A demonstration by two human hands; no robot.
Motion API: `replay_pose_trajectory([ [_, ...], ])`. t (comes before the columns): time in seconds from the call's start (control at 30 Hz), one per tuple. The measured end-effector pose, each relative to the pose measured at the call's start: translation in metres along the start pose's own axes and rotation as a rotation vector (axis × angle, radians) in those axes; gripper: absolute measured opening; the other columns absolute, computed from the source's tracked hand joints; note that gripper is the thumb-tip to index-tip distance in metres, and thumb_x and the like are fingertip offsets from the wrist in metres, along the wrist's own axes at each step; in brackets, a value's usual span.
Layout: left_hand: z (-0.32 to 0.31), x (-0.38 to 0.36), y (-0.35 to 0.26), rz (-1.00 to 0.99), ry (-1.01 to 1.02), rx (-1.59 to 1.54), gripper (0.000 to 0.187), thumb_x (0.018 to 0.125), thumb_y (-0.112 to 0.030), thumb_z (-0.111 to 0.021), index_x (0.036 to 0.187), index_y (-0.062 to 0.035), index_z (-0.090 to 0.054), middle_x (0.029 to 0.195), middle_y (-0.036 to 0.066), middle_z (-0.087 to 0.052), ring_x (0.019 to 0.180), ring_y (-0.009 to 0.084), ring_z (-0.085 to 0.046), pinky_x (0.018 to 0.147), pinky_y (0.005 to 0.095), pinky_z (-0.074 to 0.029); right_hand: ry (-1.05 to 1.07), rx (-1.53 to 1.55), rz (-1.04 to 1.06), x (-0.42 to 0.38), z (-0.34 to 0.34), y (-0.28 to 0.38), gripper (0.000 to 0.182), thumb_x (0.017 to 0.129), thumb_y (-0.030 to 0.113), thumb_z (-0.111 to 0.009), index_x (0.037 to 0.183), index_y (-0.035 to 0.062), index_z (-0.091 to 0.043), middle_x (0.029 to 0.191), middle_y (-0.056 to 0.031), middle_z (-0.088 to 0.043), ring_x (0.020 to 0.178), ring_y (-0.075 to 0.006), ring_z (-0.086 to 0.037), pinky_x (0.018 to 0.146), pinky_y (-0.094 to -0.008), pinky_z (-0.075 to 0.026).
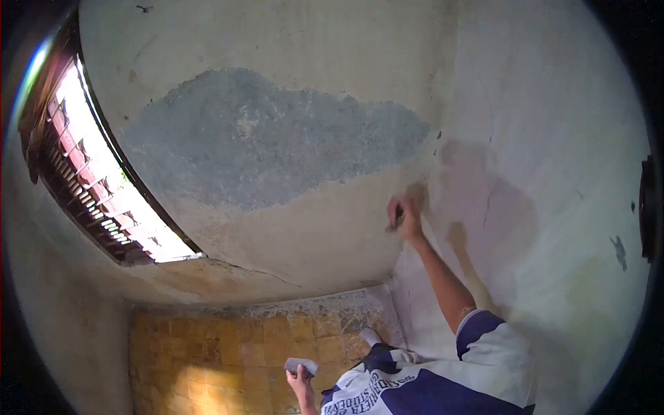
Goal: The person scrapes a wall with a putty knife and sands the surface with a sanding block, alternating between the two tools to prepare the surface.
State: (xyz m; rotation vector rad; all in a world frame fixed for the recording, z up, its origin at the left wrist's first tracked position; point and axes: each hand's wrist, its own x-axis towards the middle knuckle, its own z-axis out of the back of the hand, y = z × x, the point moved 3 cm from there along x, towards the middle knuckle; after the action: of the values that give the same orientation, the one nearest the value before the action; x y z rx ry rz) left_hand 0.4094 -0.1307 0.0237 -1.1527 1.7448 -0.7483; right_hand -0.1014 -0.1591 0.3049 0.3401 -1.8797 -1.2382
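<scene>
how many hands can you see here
2: one hand raised against the wall holding a small dark tool, the other hand low near the frame's bottom holding a pale flat piece.

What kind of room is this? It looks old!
Probably a bare room being repaired. The wall has a big grey patch where the surface is gone, the floor has worn yellow tiles, and a person's hand works a small tool against the wall.

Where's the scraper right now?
In the head view, the scraper is in the raised hand, pressed to the wall corner, right of the grey bare patch.
</scene>
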Motion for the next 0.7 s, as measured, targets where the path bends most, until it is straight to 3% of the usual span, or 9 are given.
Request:
replay_pose_trajectory([
  [0.17, -0.018, -0.005, 0.008, -0.100, -0.125, -0.069, 0.029, 0.089, -0.012, -0.059, 0.114, -0.0081, -0.046, 0.094, 0.003, -0.056, 0.080, 0.0145, -0.059, 0.064, 0.0291, -0.051, 0.090, 0.047, 0.504, 0.090, -0.011, 0.119, 0.051, 0.091, 0.037, -0.035, 0.052, 0.0052, -0.040, 0.049, -0.0072, -0.043, 0.042, -0.0177, -0.039, 0.043, -0.0296, -0.032],
  [0.27, -0.013, 0.002, 0.017, -0.084, -0.191, -0.061, 0.031, 0.089, -0.012, -0.059, 0.116, -0.0087, -0.044, 0.096, 0.004, -0.057, 0.081, 0.0141, -0.059, 0.064, 0.0288, -0.050, 0.077, 0.218, 0.689, 0.116, -0.003, 0.057, 0.045, 0.091, 0.030, -0.038, 0.054, 0.0040, -0.041, 0.052, -0.0049, -0.046, 0.045, -0.0130, -0.039, 0.043, -0.0289, -0.030],
  [0.37, -0.025, -0.003, 0.004, -0.169, -0.241, -0.043, 0.037, 0.089, -0.012, -0.059, 0.121, -0.0089, -0.041, 0.097, 0.004, -0.057, 0.079, 0.0152, -0.060, 0.063, 0.0303, -0.051, -0.104, 0.063, 0.280, 0.147, 0.017, -0.117, 0.044, 0.091, 0.029, -0.038, 0.054, 0.0048, -0.040, 0.051, -0.0048, -0.046, 0.043, -0.0149, -0.039, 0.042, -0.0289, -0.030],
  [0.47, -0.033, -0.014, -0.008, -0.157, -0.333, -0.060, 0.042, 0.088, -0.013, -0.059, 0.125, -0.0057, -0.039, 0.099, 0.006, -0.057, 0.081, 0.0165, -0.060, 0.066, 0.0300, -0.051, -0.027, -0.123, 0.383, 0.108, 0.005, -0.082, 0.043, 0.091, 0.028, -0.040, 0.054, 0.0058, -0.040, 0.049, -0.0037, -0.044, 0.042, -0.0149, -0.039, 0.041, -0.0279, -0.032],
  [0.57, -0.031, -0.022, 0.002, -0.185, -0.417, -0.072, 0.043, 0.089, -0.013, -0.059, 0.126, -0.0061, -0.039, 0.100, 0.007, -0.057, 0.083, 0.0172, -0.060, 0.067, 0.0302, -0.052, -0.095, 0.029, 0.771, 0.103, -0.005, 0.001, 0.053, 0.091, 0.040, -0.035, 0.051, 0.0067, -0.033, 0.047, -0.0052, -0.043, 0.042, -0.0153, -0.041, 0.043, -0.0270, -0.034],
  [0.67, -0.057, -0.027, 0.004, -0.120, -0.460, -0.094, 0.042, 0.090, -0.012, -0.058, 0.126, -0.0060, -0.039, 0.101, 0.007, -0.056, 0.086, 0.0171, -0.059, 0.068, 0.0308, -0.051, -0.199, -0.172, 0.634, 0.121, 0.002, -0.066, 0.053, 0.092, 0.041, -0.034, 0.051, 0.0070, -0.034, 0.049, -0.0059, -0.045, 0.043, -0.0152, -0.041, 0.043, -0.0276, -0.035],
  [0.7, -0.060, -0.025, 0.008, -0.118, -0.462, -0.104, 0.042, 0.090, -0.012, -0.057, 0.126, -0.0059, -0.039, 0.101, 0.007, -0.056, 0.086, 0.0171, -0.059, 0.069, 0.0308, -0.051, -0.149, -0.167, 0.656, 0.118, -0.002, -0.062, 0.053, 0.092, 0.041, -0.034, 0.052, 0.0069, -0.035, 0.050, -0.0060, -0.045, 0.043, -0.0151, -0.041, 0.043, -0.0276, -0.035],
])
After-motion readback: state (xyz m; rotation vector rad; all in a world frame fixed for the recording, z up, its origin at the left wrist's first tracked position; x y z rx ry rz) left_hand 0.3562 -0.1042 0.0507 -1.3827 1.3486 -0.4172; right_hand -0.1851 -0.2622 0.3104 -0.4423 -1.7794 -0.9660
